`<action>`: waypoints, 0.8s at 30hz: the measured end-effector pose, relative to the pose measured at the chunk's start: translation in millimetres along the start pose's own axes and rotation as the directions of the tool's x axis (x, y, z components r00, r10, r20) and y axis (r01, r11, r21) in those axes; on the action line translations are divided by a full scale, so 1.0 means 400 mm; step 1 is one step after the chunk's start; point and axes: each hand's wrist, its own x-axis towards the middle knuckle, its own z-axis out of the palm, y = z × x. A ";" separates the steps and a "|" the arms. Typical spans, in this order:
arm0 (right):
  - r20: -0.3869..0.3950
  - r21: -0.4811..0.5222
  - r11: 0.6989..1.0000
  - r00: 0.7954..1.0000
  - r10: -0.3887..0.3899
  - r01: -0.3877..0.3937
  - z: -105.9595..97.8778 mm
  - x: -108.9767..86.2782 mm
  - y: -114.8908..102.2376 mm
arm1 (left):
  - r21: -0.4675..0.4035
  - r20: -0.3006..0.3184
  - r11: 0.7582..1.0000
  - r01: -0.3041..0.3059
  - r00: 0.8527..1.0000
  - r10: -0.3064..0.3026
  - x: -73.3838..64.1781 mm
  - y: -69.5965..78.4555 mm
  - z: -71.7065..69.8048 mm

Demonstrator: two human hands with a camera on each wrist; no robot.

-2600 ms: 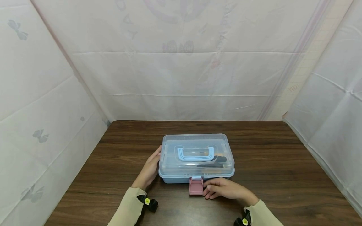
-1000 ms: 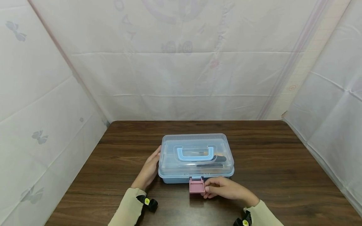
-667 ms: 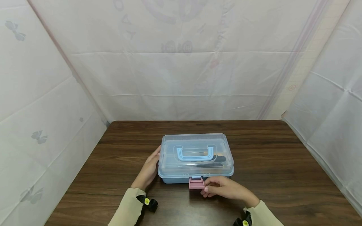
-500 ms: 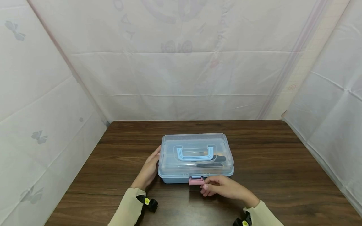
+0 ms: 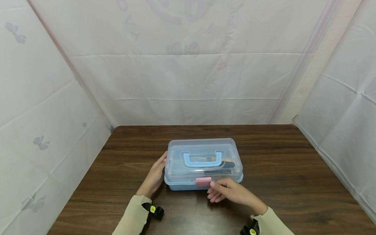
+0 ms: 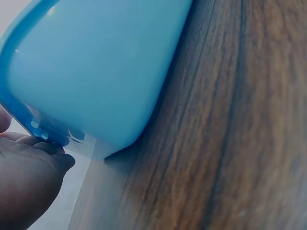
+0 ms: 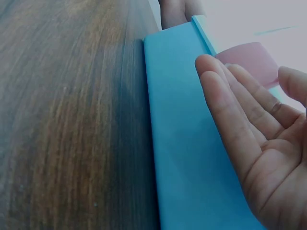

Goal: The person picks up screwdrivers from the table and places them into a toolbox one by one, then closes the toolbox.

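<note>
A plastic storage box (image 5: 182, 187) with a light blue base stands on the table, its clear lid (image 5: 202, 174) down. A folded light blue carry handle (image 5: 202, 164) tops the lid. My left hand (image 5: 155, 176) rests along the box's left side, fingers at the rim. At the front, a pink latch (image 5: 203, 181) lies up over the lid's edge. My right hand (image 5: 227, 191) pinches the latch's right end between thumb and index finger. In the right wrist view the other fingers (image 7: 223, 96) extend past the box's blue front wall.
Through the lid, dark-handled tools (image 5: 227, 165) and thin rods show inside the box. The brown wood-grain table (image 5: 279, 169) reaches back to a pale printed cloth (image 5: 182, 81), with more cloth at both sides.
The pink latch has swung up from hanging at the box's front to lying over the lid's edge. My right hand has risen slightly with it; my left hand has kept its place.
</note>
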 end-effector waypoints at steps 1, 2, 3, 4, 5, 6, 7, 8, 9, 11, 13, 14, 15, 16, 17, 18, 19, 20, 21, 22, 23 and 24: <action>-0.009 -0.004 1.000 1.000 0.005 -0.005 0.001 0.001 0.000 | 0.001 0.001 1.000 0.001 1.000 -0.001 0.000 0.000 0.000; -0.019 -0.008 1.000 1.000 0.012 -0.012 0.001 0.002 -0.001 | 0.002 0.002 1.000 0.000 1.000 0.000 0.000 0.000 0.000; -0.028 -0.012 1.000 0.999 0.017 -0.017 0.002 0.003 -0.003 | 0.003 0.001 1.000 0.000 1.000 0.000 0.000 0.000 0.000; -0.039 -0.013 1.000 0.999 0.022 -0.023 0.003 0.003 -0.004 | 0.003 0.002 1.000 0.000 1.000 0.000 0.000 0.000 0.000; -0.050 -0.014 1.000 0.998 0.027 -0.028 0.005 0.004 -0.006 | 0.003 0.003 1.000 0.000 1.000 0.000 0.000 0.000 0.000; -0.061 -0.017 0.999 0.998 0.032 -0.033 0.006 0.005 -0.008 | 0.003 0.003 1.000 0.000 1.000 0.000 0.000 0.000 0.000; -0.072 -0.021 0.999 0.997 0.038 -0.039 0.007 0.005 -0.011 | 0.002 0.004 1.000 0.000 1.000 0.000 0.000 0.000 0.000; -0.082 -0.023 0.999 0.996 0.044 -0.046 0.009 0.005 -0.013 | 0.002 0.005 1.000 0.000 1.000 0.000 0.000 0.000 0.000; -0.089 -0.027 0.998 0.995 0.046 -0.048 0.011 0.004 -0.016 | 0.001 0.005 1.000 0.000 1.000 0.000 0.000 0.000 0.000; -0.105 -0.034 0.998 0.993 0.055 -0.059 0.013 0.005 -0.021 | -0.002 0.008 1.000 0.001 1.000 -0.001 0.000 0.001 0.000; -0.119 -0.038 0.997 0.991 0.061 -0.066 0.015 0.005 -0.025 | -0.008 0.008 1.000 0.001 1.000 -0.001 0.000 0.002 0.000; -0.126 -0.038 0.997 0.990 0.063 -0.069 0.016 0.006 -0.027 | -0.012 0.009 1.000 0.001 1.000 -0.001 0.001 0.002 0.000; -0.132 -0.038 0.997 0.989 0.066 -0.071 0.017 0.007 -0.029 | -0.018 0.009 1.000 0.002 1.000 -0.002 0.000 0.003 0.000; -0.140 -0.036 0.996 0.988 0.070 -0.076 0.017 0.008 -0.030 | -0.022 0.010 1.000 0.001 1.000 -0.001 0.000 0.004 0.000; -0.146 -0.036 0.996 0.987 0.072 -0.078 0.018 0.008 -0.032 | -0.026 0.011 1.000 0.001 1.000 -0.001 0.000 0.004 0.000; -0.150 -0.034 0.996 0.986 0.073 -0.079 0.019 0.009 -0.033 | -0.030 0.013 1.000 0.000 1.000 0.001 0.000 0.004 0.000; -0.154 -0.032 0.996 0.985 0.076 -0.082 0.019 0.009 -0.034 | -0.033 0.015 0.999 0.001 1.000 0.000 -0.001 0.005 0.000; -0.157 -0.029 0.996 0.985 0.078 -0.084 0.019 0.009 -0.034 | -0.036 0.017 0.999 0.000 1.000 0.000 -0.001 0.005 0.001; -0.160 -0.025 0.996 0.984 0.080 -0.085 0.019 0.009 -0.035 | -0.039 0.019 0.999 0.001 1.000 0.000 -0.001 0.006 0.001; -0.163 -0.022 0.996 0.983 0.082 -0.087 0.019 0.010 -0.035 | -0.039 0.022 0.999 -0.001 1.000 0.002 -0.001 0.006 0.001; -0.165 -0.017 0.996 0.983 0.083 -0.087 0.019 0.009 -0.036 | -0.039 0.025 0.999 -0.001 1.000 0.002 -0.001 0.007 0.001; -0.167 -0.014 0.996 0.982 0.085 -0.088 0.019 0.009 -0.037 | -0.040 0.028 0.999 -0.003 1.000 0.004 -0.001 0.007 0.001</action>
